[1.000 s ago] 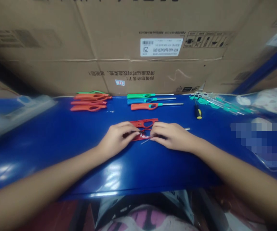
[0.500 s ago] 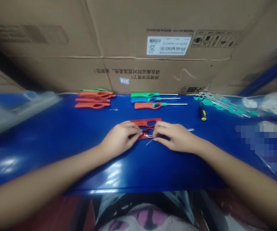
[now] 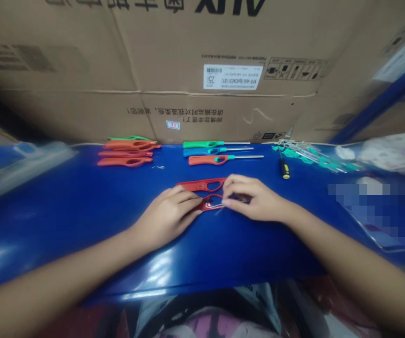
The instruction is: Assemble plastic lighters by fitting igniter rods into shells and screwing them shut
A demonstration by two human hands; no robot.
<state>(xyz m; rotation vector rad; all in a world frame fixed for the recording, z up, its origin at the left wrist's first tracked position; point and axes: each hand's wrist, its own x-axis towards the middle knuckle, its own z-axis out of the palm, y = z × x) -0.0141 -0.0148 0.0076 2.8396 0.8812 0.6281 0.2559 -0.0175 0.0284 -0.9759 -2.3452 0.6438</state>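
Observation:
Two red lighter shell halves lie on the blue table in front of me. My left hand (image 3: 174, 211) is closed over the left end of the near shell half (image 3: 205, 207), its fingertips pressed at a small dark part inside. Beyond it lies the far shell half (image 3: 202, 185), its inner side facing up. White wire (image 3: 217, 206) runs from the near half to the pinched fingertips of my right hand (image 3: 253, 197). A thin, blurred rod tip shows below those fingertips; the rest of it is hidden.
Behind stand three long-nozzle lighters, the nearest an orange lighter (image 3: 205, 160). Several orange and green handles (image 3: 125, 162) lie at the back left. A screwdriver (image 3: 284, 169) and a pile of metal tubes with teal parts (image 3: 315, 155) lie right. A cardboard box (image 3: 174, 70) walls the back.
The view has shifted slightly. My left hand has settled flatter over the near shell half. More white wire shows between my hands, and the metal tube end behind my right hand is out of sight.

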